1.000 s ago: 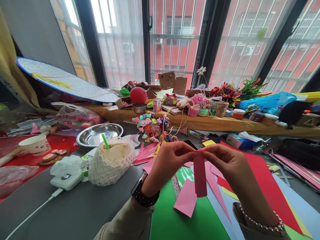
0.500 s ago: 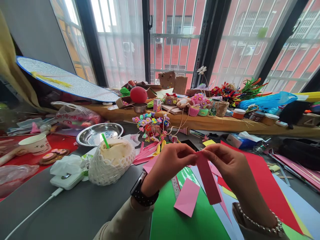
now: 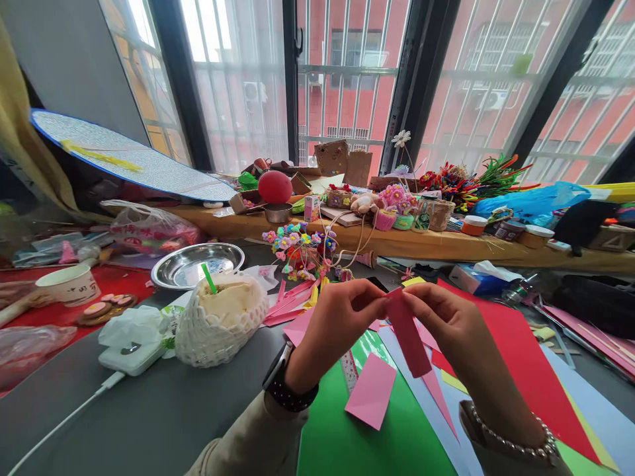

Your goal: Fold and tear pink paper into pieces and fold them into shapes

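Between both hands hangs a narrow pink paper strip [image 3: 409, 340], pinched at its upper end and slanting down to the right. My left hand [image 3: 342, 324], with a dark watch at the wrist, grips the strip's top left edge between thumb and fingers. My right hand [image 3: 454, 324], wearing a beaded bracelet, pinches the top right edge. Below them a pink paper piece [image 3: 372, 391] lies on a green sheet [image 3: 337, 443]. Partly under that piece is a patterned ruler [image 3: 349, 371]. A pointed pink paper scrap [image 3: 441, 404] lies beneath the strip.
A coconut in white foam netting [image 3: 218, 330] with a green straw stands left of my hands. Behind it is a metal plate [image 3: 163, 271]. Red sheets [image 3: 526, 357] lie at right. Colourful craft flowers [image 3: 302, 251] stand ahead. Another person's hand [image 3: 20, 294] is near a paper cup [image 3: 72, 284].
The strip's lower end has risen and tilted away, so it looks shorter and curved. My left hand has shifted slightly right; both hands still pinch the top.
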`<state>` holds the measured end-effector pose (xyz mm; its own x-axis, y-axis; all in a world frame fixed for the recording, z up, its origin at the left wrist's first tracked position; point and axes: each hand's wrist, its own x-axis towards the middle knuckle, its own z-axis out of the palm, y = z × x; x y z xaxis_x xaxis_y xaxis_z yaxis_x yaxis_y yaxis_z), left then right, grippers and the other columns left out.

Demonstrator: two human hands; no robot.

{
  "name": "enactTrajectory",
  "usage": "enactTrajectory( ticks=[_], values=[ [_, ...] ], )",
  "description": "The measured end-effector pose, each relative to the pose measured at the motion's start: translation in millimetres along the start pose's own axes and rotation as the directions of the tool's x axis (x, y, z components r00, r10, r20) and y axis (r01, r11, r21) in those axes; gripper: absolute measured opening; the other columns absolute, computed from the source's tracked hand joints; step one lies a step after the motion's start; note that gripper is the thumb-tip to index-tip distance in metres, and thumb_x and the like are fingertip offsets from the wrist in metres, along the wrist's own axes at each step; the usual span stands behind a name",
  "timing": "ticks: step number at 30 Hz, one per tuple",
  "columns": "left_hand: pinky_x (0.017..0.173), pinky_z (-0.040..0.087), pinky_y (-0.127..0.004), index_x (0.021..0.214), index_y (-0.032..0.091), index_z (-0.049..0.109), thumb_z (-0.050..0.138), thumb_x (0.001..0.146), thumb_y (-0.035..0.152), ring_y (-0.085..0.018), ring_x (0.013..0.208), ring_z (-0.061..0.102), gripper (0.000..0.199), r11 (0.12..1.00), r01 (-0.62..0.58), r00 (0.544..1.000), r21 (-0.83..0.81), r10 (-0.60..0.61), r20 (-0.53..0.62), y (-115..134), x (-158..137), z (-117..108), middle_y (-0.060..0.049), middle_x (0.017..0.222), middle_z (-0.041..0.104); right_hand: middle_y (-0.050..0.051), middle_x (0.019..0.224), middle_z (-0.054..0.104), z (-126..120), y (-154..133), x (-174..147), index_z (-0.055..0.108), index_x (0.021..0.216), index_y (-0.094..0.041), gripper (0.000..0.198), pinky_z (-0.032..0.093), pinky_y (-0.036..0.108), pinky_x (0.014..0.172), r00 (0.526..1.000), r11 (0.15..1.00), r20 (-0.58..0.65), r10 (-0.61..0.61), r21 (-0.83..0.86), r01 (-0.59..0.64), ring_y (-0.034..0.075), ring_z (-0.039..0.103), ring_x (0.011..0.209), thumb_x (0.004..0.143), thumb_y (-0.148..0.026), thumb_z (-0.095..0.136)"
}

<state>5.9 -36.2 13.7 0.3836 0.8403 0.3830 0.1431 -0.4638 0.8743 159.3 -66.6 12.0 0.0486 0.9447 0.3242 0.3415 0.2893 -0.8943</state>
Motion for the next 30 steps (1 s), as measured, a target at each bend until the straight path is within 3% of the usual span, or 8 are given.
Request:
enactTrajectory(
  ticks=[5, 12, 18, 23, 30],
  values=[
    [0.058, 0.048, -0.022, 0.073, 0.013, 0.058, 0.053, 0.073, 0.032, -0.013, 0.065, 0.06, 0.02, 0.998, -0.01, 1.0, -0.06, 0.01, -0.003, 0.6, 0.4, 1.4, -0.004, 0.069, 0.063, 0.005, 0.081, 0.063, -1.7, -0.7, 0.0, 0.057, 0.083, -0.019, 0.023, 0.047, 0.025, 0.056, 1.0, 1.0, 0.002, 0.008, 0.026, -0.008, 0.018, 0.059, 0.071, 0.074, -0.039, 0.05],
    [0.06, 0.046, -0.02, 0.074, 0.016, 0.06, 0.053, 0.073, 0.031, -0.011, 0.064, 0.058, 0.016, 0.985, -0.115, 0.993, 0.125, 0.116, -0.002, 2.4, 1.2, -3.0, -0.002, 0.07, 0.064, 0.003, 0.075, 0.063, -2.5, -4.7, 0.1, 0.058, 0.076, -0.019, 0.018, 0.045, 0.025, 0.06, 0.994, 0.96, 0.046, -0.101, -0.258, 0.109, 0.017, 0.059, 0.07, 0.074, -0.035, 0.049],
    [0.062, 0.046, -0.02, 0.072, 0.016, 0.06, 0.053, 0.073, 0.029, -0.011, 0.065, 0.059, 0.014, 0.982, -0.126, 0.987, 0.142, 0.138, -0.078, 2.6, 1.1, -0.6, -0.002, 0.07, 0.064, 0.002, 0.066, 0.063, -0.7, -9.1, -2.0, 0.058, 0.074, -0.019, 0.025, 0.044, 0.024, 0.048, 0.999, 0.972, 0.023, -0.047, -0.229, 0.051, 0.016, 0.059, 0.058, 0.073, -0.042, 0.048],
    [0.061, 0.046, -0.02, 0.081, 0.019, 0.062, 0.055, 0.072, 0.028, -0.012, 0.068, 0.059, 0.015, 0.973, -0.149, 0.986, 0.176, 0.159, -0.043, 3.1, 1.0, -0.4, -0.001, 0.075, 0.066, 0.003, 0.074, 0.064, 0.7, -8.6, -1.5, 0.06, 0.074, -0.02, 0.023, 0.046, 0.026, 0.058, 0.993, 0.967, 0.058, -0.102, -0.227, 0.113, 0.018, 0.06, 0.07, 0.072, -0.041, 0.05],
    [0.06, 0.044, -0.02, 0.072, 0.019, 0.064, 0.055, 0.072, 0.025, -0.011, 0.063, 0.058, 0.011, 0.957, -0.17, 0.965, 0.236, 0.21, -0.157, 3.1, 0.1, 0.5, 0.0, 0.069, 0.065, 0.001, 0.071, 0.064, -4.1, -14.0, -4.0, 0.059, 0.073, -0.021, 0.021, 0.046, 0.025, 0.057, 0.997, 0.971, 0.062, -0.046, -0.232, 0.059, 0.016, 0.06, 0.066, 0.074, -0.039, 0.048]
  ],
)
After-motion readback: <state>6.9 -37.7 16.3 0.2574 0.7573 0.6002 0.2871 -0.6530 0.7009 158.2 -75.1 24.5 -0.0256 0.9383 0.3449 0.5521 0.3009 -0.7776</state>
